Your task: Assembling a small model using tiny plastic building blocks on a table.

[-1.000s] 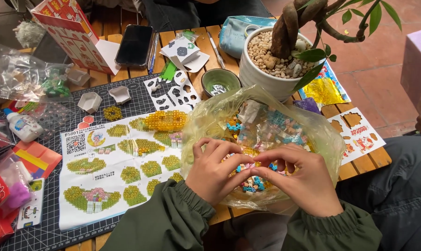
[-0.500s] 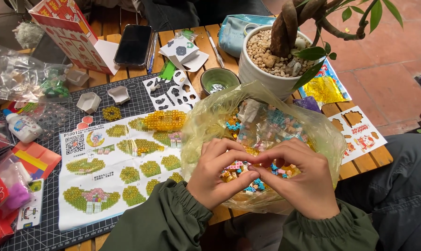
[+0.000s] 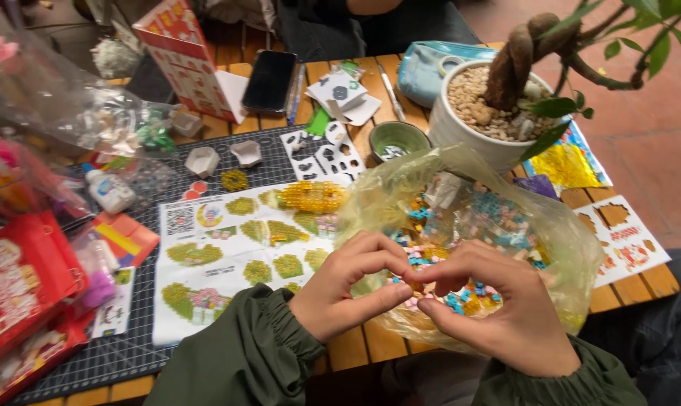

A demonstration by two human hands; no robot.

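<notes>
Both hands met at the near table edge: the left hand and right hand pinched the clear yellowish plastic bag of small coloured blocks, fingertips touching. Left of it lay a white instruction sheet on a dark cutting mat. A red box stood behind, and red packets lay far left.

Wooden slatted table, dark cutting mat, potted plant, phone, small green bowl
</notes>
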